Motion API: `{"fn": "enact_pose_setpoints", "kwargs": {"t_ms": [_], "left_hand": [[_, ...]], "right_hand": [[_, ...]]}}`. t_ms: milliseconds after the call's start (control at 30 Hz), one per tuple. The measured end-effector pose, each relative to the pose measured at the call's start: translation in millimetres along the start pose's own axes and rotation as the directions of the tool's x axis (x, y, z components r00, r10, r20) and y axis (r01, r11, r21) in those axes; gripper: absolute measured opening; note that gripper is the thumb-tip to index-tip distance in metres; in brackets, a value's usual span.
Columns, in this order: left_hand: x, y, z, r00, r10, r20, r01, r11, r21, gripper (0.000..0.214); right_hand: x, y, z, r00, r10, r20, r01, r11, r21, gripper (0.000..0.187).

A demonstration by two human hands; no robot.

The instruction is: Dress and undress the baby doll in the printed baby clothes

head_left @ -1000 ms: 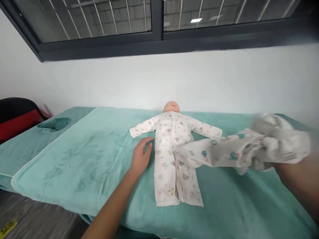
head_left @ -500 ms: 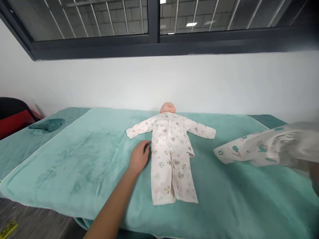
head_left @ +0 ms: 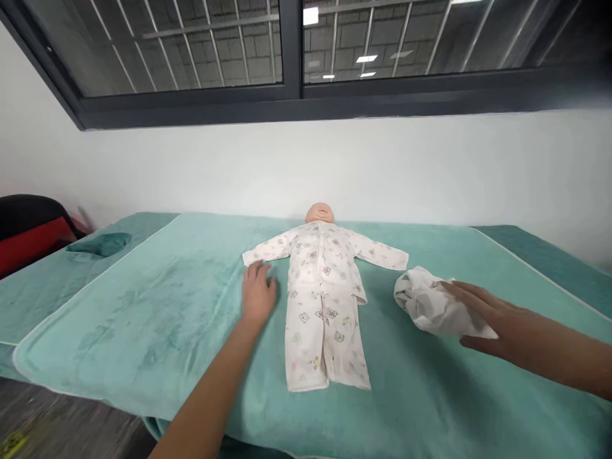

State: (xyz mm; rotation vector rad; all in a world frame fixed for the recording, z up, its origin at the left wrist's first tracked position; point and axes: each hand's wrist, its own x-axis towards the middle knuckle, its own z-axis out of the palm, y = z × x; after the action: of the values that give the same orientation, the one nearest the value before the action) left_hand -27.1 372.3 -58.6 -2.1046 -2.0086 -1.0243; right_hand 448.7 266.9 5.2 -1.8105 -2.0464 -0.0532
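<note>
From where I stand, a baby doll (head_left: pixel 320 212) lies on its back at the centre of the frame, its head near the white wall (head_left: pixel 191 166). It is dressed in a long-sleeved print top (head_left: pixel 321 252), both sleeves stretched out sideways, and matching trousers (head_left: pixel 325 338) with the legs pointing down the frame. The top's hem overlaps the trousers' waist. At centre right, a crumpled white cloth (head_left: pixel 428 306) sits bunched, well clear of the trousers and just below the cuff of the sleeve on that side. The right hand (head_left: pixel 495 319) reaches in from the right edge, its fingers over the cloth and its thumb spread lower down; I cannot tell whether it grips the fabric. The left hand (head_left: pixel 258 293), left of centre, is empty, its fingers loosely bent and the thumb apart, right by the other cuff; whether the fingertips touch it is unclear. Beneath everything spreads a teal plush cover (head_left: pixel 143 331). A barred window (head_left: pixel 191 44) fills the top of the frame, and something red and black (head_left: pixel 36 233) stands at the left edge.
</note>
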Motion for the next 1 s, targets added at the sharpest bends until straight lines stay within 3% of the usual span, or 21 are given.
{"fn": "enact_pose_setpoints", "kwargs": {"t_ms": [67,167,233,300,400,467,600,733,867,1000], "left_hand": [[18,-11,3.0,0.993,-0.106,-0.058,0.113,0.985,0.133,0.047],[45,-30,4.6,0.966,-0.256,-0.046,0.259,0.940,0.221,0.056],[60,-40,3.5,0.961,-0.275,0.001,0.265,0.927,0.265,0.053],[69,-48,1.3,0.977,-0.207,0.047,0.183,0.933,0.309,0.046],[77,-55,-1.4,0.994,-0.109,0.030,0.092,0.933,0.347,0.045],[81,-60,-1.0,0.995,-0.101,-0.019,0.102,0.930,0.354,0.045],[85,-72,5.6,0.989,-0.131,-0.069,0.147,0.935,0.322,0.048],[87,-78,9.5,0.980,-0.168,-0.107,0.191,0.949,0.253,0.049],[82,-71,6.1,0.990,-0.084,-0.110,0.105,0.974,0.201,0.052],[72,-59,4.1,1.000,-0.007,0.006,0.006,0.989,0.150,0.052]], "right_hand": [[2,-19,-11,0.987,-0.049,0.156,0.054,0.998,-0.031,0.079],[13,-71,1,0.997,-0.058,0.050,0.055,0.997,0.050,0.061],[31,-108,26,0.995,-0.088,0.040,0.077,0.972,0.224,0.055],[57,-137,59,0.998,-0.066,0.020,0.052,0.914,0.402,0.054],[106,-159,105,0.981,0.172,-0.087,-0.086,0.796,0.599,0.053],[136,-161,126,0.947,0.270,-0.173,-0.093,0.748,0.658,0.052],[166,-145,147,0.943,0.270,-0.193,-0.091,0.768,0.633,0.050],[165,-120,154,0.939,0.295,-0.175,-0.169,0.843,0.511,0.054],[157,-114,161,0.931,0.301,-0.205,-0.192,0.885,0.424,0.058],[142,-121,164,0.963,0.231,-0.141,-0.202,0.959,0.198,0.058]]}}
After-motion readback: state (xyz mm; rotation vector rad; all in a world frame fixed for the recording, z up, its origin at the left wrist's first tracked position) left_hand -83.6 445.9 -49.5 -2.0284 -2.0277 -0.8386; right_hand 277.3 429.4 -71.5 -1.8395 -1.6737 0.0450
